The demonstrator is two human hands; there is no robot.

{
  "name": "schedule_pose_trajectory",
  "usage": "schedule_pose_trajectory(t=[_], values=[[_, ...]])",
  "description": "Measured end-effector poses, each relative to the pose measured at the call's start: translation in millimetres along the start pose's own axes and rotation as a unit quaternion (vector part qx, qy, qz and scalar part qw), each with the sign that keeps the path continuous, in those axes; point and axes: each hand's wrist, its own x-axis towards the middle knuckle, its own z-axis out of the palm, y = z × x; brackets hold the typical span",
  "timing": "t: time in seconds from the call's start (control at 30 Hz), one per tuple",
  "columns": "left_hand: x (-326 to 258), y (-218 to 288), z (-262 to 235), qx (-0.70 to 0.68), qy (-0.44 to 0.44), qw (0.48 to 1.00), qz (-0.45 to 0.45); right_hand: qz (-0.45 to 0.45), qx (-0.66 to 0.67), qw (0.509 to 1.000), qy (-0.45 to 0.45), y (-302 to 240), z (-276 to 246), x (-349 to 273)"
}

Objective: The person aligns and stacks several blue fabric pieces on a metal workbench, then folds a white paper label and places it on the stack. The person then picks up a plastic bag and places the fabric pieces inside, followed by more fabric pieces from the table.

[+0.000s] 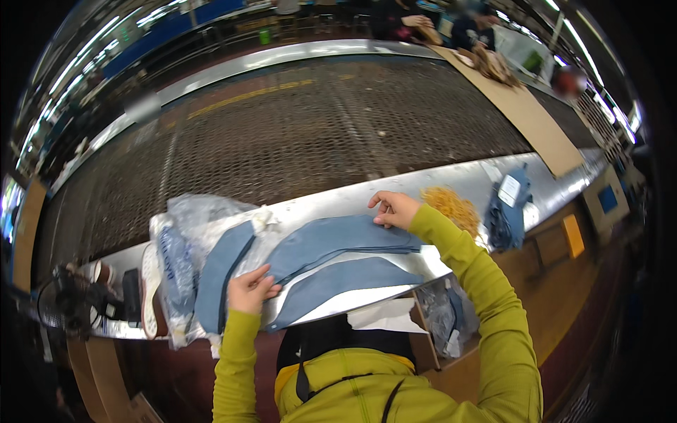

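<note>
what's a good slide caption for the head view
Left hand and right hand near opposite ends of a curved blue piece on a metal ledge, yellow strands nearby.

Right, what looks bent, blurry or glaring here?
Head view throughout: the fisheye lens bows the metal table, whose bare surface shines; ceiling lights glare near the rim; a reddish patch at upper right is smeared; the blue pieces look fairly clear.

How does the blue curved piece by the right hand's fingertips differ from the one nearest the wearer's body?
The far piece has the right hand at its right end; the near piece lies clear of that hand. The far piece shows doubled edges, perhaps stacked layers, while the near piece shows one outline. Both are blue, curved and laid flat on the metal table.
</note>
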Motion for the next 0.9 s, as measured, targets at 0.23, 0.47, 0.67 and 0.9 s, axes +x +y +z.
schedule_pose_trajectory(t=[0.23,0.47,0.67,0.9], values=[[-6.1,-8.6,-2.9,-0.031,0.014,0.999,-0.012,0.068,-0.066,0.993,0.064,16.1,-6.0,-57.7],[-6.0,-8.5,-5.9,-0.035,0.009,0.999,-0.021,0.060,-0.115,0.982,0.137,28.3,14.1,-75.7],[-10.9,-9.0,-13.5,-0.015,0.006,1.000,-0.014,0.068,-0.057,0.984,0.152,36.7,25.7,-75.4],[-17.3,-9.8,-17.6,0.015,0.006,1.000,-0.007,0.063,0.051,0.987,0.138,27.8,20.0,-73.6]])
